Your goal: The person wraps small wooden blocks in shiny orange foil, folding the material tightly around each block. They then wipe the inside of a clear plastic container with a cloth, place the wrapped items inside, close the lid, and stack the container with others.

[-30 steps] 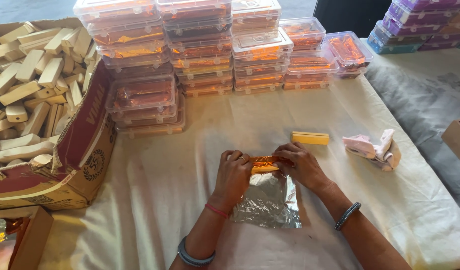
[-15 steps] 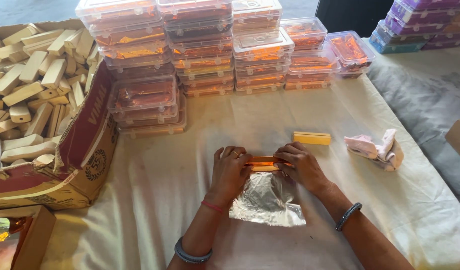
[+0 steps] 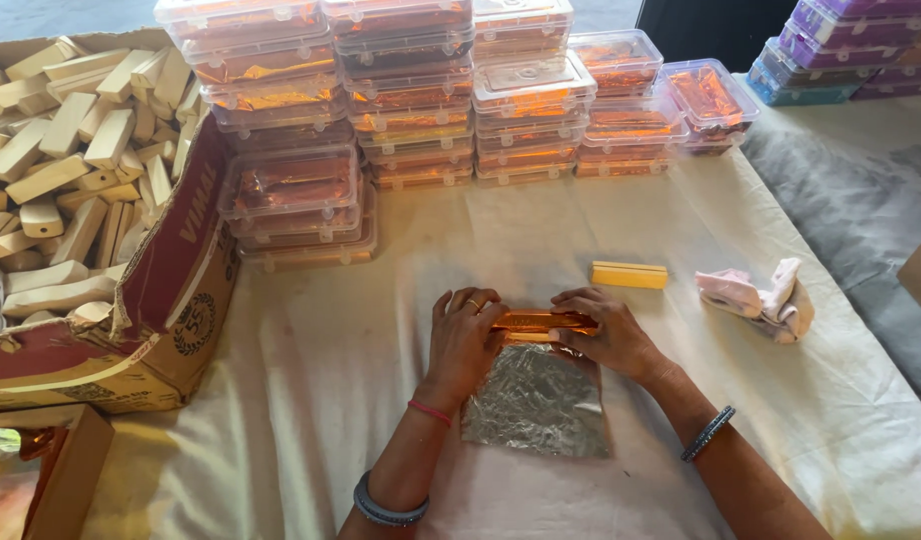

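Note:
My left hand (image 3: 465, 340) and my right hand (image 3: 608, 330) press on the two ends of a small block wrapped in shiny orange foil (image 3: 541, 322). The block lies across the far edge of a crinkled silver foil sheet (image 3: 537, 402) spread flat on the cream cloth. Fingers of both hands curl over the wrapped block. A bare yellow wooden block (image 3: 630, 275) lies just beyond my right hand.
A red cardboard box (image 3: 171, 290) full of pale wooden blocks (image 3: 71, 170) stands at the left. Stacks of clear plastic cases (image 3: 421, 90) holding orange foil line the back. A crumpled pink cloth (image 3: 756, 300) lies at right. Purple and blue cases (image 3: 841, 50) sit far right.
The foil sheet has been rolled further around the block and now lies flatter on the cloth. Both hands stay at the block's ends.

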